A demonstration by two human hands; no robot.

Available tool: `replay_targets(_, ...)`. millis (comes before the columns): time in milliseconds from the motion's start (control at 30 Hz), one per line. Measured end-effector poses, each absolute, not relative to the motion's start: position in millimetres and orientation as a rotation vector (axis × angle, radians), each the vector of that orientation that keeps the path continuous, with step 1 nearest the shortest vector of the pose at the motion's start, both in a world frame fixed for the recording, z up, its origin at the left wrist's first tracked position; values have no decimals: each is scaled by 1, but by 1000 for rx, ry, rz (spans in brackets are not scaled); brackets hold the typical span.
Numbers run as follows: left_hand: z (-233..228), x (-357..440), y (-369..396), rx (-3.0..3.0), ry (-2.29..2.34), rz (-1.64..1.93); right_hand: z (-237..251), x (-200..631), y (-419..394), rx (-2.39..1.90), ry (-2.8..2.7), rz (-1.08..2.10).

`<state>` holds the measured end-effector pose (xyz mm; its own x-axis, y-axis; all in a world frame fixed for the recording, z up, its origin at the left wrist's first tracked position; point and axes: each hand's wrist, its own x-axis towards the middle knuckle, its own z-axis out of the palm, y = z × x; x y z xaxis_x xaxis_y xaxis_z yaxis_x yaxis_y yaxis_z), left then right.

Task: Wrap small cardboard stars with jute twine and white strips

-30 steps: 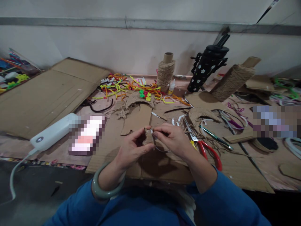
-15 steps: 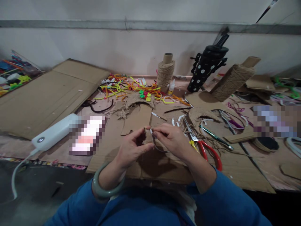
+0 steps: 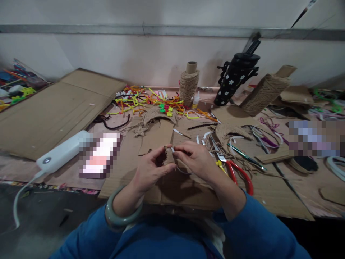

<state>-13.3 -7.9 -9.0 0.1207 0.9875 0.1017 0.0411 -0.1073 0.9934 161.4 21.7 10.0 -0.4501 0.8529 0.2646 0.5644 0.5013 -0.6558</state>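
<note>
got the little cardboard piece (image 3: 169, 157) pinched upright in my left hand (image 3: 149, 172), thumb and fingers clamped on its lower edge so the top stays free. my right hand (image 3: 198, 160) is closed on a thin white strip (image 3: 174, 150) right at the piece's top edge, fingertips touching it, both hands held up just above the cardboard sheet (image 3: 183, 189) in front of me. red-handled scissors (image 3: 233, 169) lie just right of my wrist for easy grabbing, jute twine spool (image 3: 189, 82) and pipe cleaners (image 3: 151, 99) are pushed well back by the wall.
</note>
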Motion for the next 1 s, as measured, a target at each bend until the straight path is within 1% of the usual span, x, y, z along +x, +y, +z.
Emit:
replay_targets(400,-8,-12,-9,1395,1124,1148,10,162,22,-1152,-2200,673)
replay_targets(833,-4,-11,-10,1350,1103,1197,8,161,23,-1113,-2115,734)
replay_targets(1000,-4,-11,-9,1329,1103,1214,8,160,23,-1137,-2060,705)
